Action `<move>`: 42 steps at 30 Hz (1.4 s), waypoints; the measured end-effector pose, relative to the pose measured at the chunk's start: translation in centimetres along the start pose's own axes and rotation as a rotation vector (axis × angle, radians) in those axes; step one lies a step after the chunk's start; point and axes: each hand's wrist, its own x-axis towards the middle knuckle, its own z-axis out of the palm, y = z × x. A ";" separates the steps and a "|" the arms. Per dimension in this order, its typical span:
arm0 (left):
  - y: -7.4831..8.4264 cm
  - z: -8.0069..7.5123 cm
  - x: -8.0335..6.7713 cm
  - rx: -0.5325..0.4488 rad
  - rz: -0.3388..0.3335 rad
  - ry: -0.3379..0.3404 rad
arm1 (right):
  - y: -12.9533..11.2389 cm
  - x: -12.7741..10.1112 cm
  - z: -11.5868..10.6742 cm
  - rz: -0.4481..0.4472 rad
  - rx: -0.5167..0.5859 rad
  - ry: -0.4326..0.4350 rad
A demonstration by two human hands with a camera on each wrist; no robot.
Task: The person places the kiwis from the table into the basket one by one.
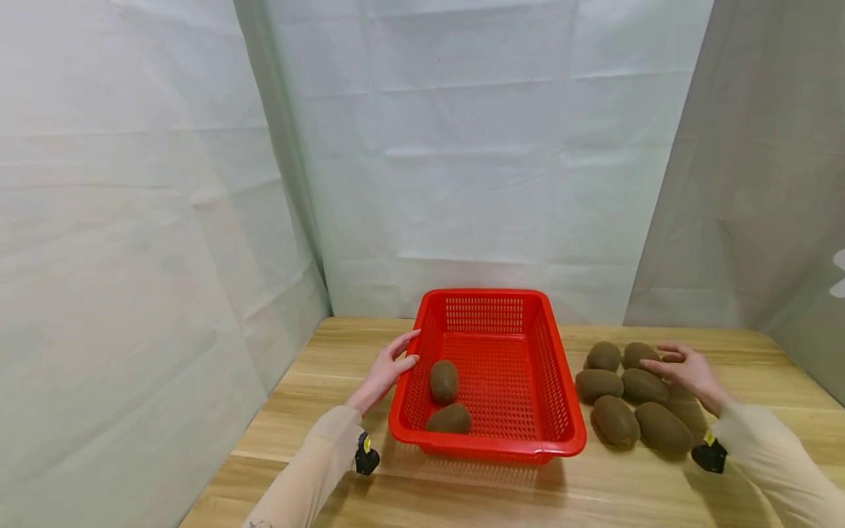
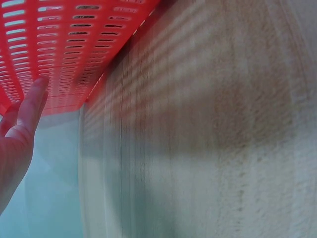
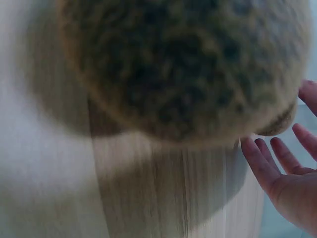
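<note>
red basket (image 1: pixel 561 381) holding two kiwis (image 1: pixel 444 381), six more kiwis (image 1: pixel 614 419) lying right of it.
left hand (image 1: pixel 389 369) released at basket's left rim; right hand (image 1: pixel 689 370) released over loose kiwis; no writing visible.

A wooden table (image 1: pixel 317 411) stands before creased white sheeting (image 1: pixel 475 147) hung on three sides.

kiwis in basket (image 1: pixel 444 381): 2 | kiwis on table (image 1: pixel 615 420): 6 | basket (image 1: pixel 488 442): 1
</note>
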 end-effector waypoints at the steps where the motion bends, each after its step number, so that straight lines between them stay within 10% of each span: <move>1: 0.0 0.0 0.0 -0.001 0.000 -0.001 | -0.3 -0.1 0.1 0.002 -0.008 -0.005; 27: -2.6 -0.4 1.1 -0.006 0.046 0.041 | -1.0 0.1 0.2 0.022 -0.023 0.051; 42: -2.3 -0.3 0.9 0.007 0.038 0.042 | -3.8 -0.1 -1.3 -0.123 -0.066 0.012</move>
